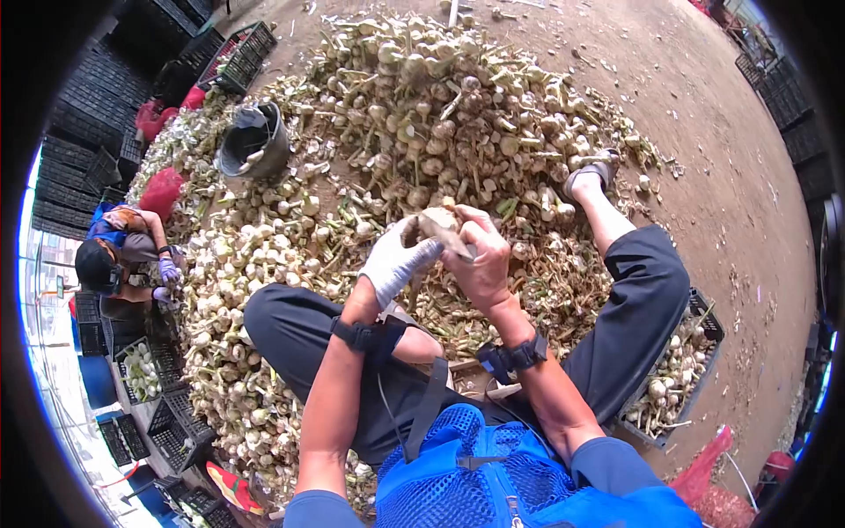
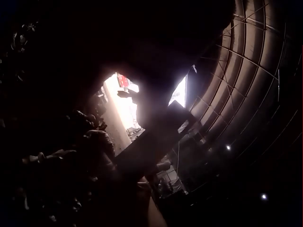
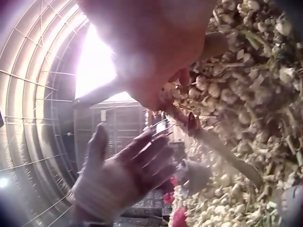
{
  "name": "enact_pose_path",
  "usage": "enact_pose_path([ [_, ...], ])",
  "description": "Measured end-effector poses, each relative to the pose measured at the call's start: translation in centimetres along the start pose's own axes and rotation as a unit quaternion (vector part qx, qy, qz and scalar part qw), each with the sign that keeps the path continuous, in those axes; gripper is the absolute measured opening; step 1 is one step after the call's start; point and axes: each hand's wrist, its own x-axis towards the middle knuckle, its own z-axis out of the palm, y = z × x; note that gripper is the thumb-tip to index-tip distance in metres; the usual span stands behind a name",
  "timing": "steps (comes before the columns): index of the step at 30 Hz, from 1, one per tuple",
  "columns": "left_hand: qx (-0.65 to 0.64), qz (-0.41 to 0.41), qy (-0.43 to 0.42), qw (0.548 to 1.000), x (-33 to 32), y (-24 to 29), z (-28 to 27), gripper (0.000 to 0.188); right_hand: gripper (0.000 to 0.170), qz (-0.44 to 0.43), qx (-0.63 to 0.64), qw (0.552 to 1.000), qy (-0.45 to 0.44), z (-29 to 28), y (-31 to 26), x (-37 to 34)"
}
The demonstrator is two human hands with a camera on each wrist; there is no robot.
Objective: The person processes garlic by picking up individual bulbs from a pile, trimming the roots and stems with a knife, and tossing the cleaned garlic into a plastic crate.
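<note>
In the head view my bare right hand (image 1: 484, 264) grips a garlic bulb (image 1: 437, 218) at its fingertips. A flat greyish piece, perhaps a blade, shows below the bulb. My left hand (image 1: 396, 262), in a white glove, is close beside it. From the right wrist, the left hand (image 3: 118, 184) shows its palm with fingers spread, just under the garlic's long stem (image 3: 227, 153). The right hand (image 3: 156, 47) is curled above, with a dark, narrow object (image 3: 99, 93) sticking out from it. The left wrist view is too dark to make out the hand.
A large garlic heap (image 1: 458, 114) rises ahead, with loose bulbs (image 1: 229, 326) on the left. A dark bucket (image 1: 255, 150) stands at the upper left. By the right leg is a crate (image 1: 704, 308) of garlic. Another person (image 1: 123, 251) sits at far left near stacked crates.
</note>
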Motion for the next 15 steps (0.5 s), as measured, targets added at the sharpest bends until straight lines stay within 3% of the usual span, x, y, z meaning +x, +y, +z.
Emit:
enact_pose_path([
  [2,-0.098,-0.001,-0.030,0.995,0.0,-1.4,0.2,0.048,0.027,-0.036,0.030,0.999,-0.007,-0.6,-2.4,0.7],
  [3,-0.085,-0.048,-0.043,0.994,-1.1,0.8,0.3,0.044,0.030,-0.022,0.031,0.999,-0.017,-0.9,-2.9,0.8],
  [7,-0.122,0.018,-0.004,0.992,-1.1,1.0,0.6,0.032,0.028,-0.082,0.029,0.995,-0.056,-2.8,-2.7,1.5],
  [10,-0.113,0.038,-0.009,0.993,-1.0,1.2,0.3,0.032,0.024,-0.034,0.011,0.993,-0.111,-4.0,-1.2,1.3],
  [14,-0.052,0.092,0.008,0.994,-1.0,0.3,1.4,0.032,0.023,-0.068,-0.070,0.989,-0.109,-3.7,-0.1,0.6],
  [15,0.095,0.110,-0.026,0.989,-0.6,0.7,1.2,0.032,0.023,-0.087,-0.090,0.988,-0.093,-3.3,-0.1,0.3],
])
